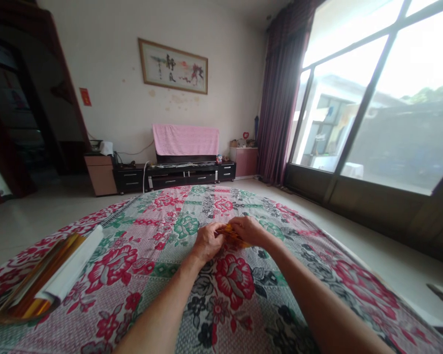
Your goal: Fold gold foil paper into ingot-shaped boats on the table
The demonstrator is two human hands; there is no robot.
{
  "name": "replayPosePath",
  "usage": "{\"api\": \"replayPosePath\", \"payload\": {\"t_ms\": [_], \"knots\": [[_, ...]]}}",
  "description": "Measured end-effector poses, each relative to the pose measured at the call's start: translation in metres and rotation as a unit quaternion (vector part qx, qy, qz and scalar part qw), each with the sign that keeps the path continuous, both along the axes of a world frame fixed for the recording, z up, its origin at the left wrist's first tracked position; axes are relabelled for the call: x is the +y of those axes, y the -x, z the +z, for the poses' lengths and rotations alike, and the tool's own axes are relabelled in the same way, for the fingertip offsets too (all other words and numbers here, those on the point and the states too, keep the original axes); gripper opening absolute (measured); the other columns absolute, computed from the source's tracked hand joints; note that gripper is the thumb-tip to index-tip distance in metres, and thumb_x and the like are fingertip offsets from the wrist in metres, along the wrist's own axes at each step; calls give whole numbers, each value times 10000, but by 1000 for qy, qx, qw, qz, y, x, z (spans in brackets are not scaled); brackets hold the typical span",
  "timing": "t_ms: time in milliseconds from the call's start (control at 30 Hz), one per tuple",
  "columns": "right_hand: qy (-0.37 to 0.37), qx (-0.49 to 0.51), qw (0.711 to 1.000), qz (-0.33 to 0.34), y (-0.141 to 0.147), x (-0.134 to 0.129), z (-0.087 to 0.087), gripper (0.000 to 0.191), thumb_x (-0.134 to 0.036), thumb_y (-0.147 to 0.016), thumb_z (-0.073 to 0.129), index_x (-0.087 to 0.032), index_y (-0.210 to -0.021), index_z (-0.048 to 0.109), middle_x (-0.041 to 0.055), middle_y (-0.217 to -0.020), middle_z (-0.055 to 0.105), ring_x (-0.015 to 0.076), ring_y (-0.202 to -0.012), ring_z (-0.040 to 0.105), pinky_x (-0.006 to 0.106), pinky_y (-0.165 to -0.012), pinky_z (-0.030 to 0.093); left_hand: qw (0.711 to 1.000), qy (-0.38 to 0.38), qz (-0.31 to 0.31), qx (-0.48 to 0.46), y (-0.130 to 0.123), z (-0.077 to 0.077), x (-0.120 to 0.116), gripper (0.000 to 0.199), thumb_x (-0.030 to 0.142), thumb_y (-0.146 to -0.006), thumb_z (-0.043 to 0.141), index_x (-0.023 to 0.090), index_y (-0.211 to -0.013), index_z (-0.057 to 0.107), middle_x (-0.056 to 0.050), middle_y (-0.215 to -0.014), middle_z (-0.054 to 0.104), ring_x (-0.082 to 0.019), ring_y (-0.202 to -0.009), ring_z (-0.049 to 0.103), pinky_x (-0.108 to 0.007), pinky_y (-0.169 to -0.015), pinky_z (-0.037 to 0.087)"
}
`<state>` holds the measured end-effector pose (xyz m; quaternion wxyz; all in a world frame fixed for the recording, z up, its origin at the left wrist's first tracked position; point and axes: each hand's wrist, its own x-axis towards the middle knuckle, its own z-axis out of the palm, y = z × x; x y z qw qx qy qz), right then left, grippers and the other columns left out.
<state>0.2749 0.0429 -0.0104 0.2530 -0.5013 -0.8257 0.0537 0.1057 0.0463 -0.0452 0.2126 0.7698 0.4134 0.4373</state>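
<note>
Both my hands meet over the middle of a flower-patterned cloth (236, 280). Between them is a small piece of shiny gold paper (236, 236), creased or folded, partly covered by my fingers. My left hand (208, 242) pinches its left side, thumb and fingers closed. From above and to the right, my right hand (250, 230) has its fingers bent around the paper's upper edge. How the paper is folded cannot be made out at this size.
At the left on the cloth lies a stack of gold sheets (33, 300) with a white roll (77, 263) beside it. Beyond the cloth stand a low black cabinet (184, 177) and a pink cloth (186, 140) over a dark screen. Tall windows (354, 98) line the right.
</note>
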Motion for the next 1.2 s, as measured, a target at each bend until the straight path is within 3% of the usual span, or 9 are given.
{"api": "replayPosePath", "payload": {"t_ms": [267, 500, 633, 767, 900, 1067, 1200], "knots": [[-18, -13, 999, -48, 2, -4, 2, 295, -195, -839, 370, -171, -1011, 610, 60, -809, 680, 146, -727, 594, 227, -651, 383, 1000, 0, -10, 6, 1, 2, -1, 360, 96, -684, 517, 191, -1004, 652, -19, -955, 693, -150, -878, 634, -238, -811, 494], [-37, 9, 998, -47, 4, -5, 6, 205, -164, -769, 445, -155, -881, 616, 35, -755, 658, 127, -645, 561, 216, -596, 369, 1000, 0, 3, 21, 1, 1, -2, 301, 94, -685, 520, 183, -934, 663, -22, -924, 697, -152, -859, 633, -246, -794, 493], [8, 33, 999, -30, -6, -4, 10, 227, -138, -751, 433, -172, -825, 645, 20, -746, 659, 118, -656, 569, 209, -608, 396, 999, -12, 24, 24, 0, 1, -2, 256, 100, -687, 521, 182, -881, 668, -22, -888, 700, -147, -827, 638, -239, -781, 489], [43, 50, 998, -3, -23, -3, 19, 199, -153, -725, 492, -182, -813, 668, 24, -874, 667, 119, -746, 584, 210, -664, 429, 999, -8, 37, 25, -1, 1, -3, 257, 95, -682, 518, 184, -875, 664, -14, -867, 701, -135, -777, 640, -231, -752, 493], [77, 13, 997, 27, -33, -7, 27, 163, -196, -715, 544, -216, -792, 686, 0, -870, 672, 120, -775, 583, 212, -696, 432, 998, -17, 47, 35, -1, 0, -2, 258, 98, -681, 520, 191, -873, 664, -9, -881, 701, -136, -799, 638, -243, -779, 490], [149, -18, 988, -22, -31, -13, 29, 215, -246, -712, 551, -240, -873, 693, -10, -801, 679, 110, -674, 569, 201, -598, 416, 998, -23, 47, 41, -1, -2, -1, 265, 97, -684, 517, 189, -888, 659, -18, -911, 694, -137, -825, 634, -246, -793, 491], [162, -26, 986, -36, -29, -14, 27, 249, -267, -703, 552, -234, -906, 692, -11, -749, 674, 104, -612, 544, 195, -522, 376, 998, -17, 44, 43, -1, -2, 0, 274, 105, -689, 515, 181, -916, 648, -28, -922, 689, -149, -835, 632, -264, -800, 494]]}}
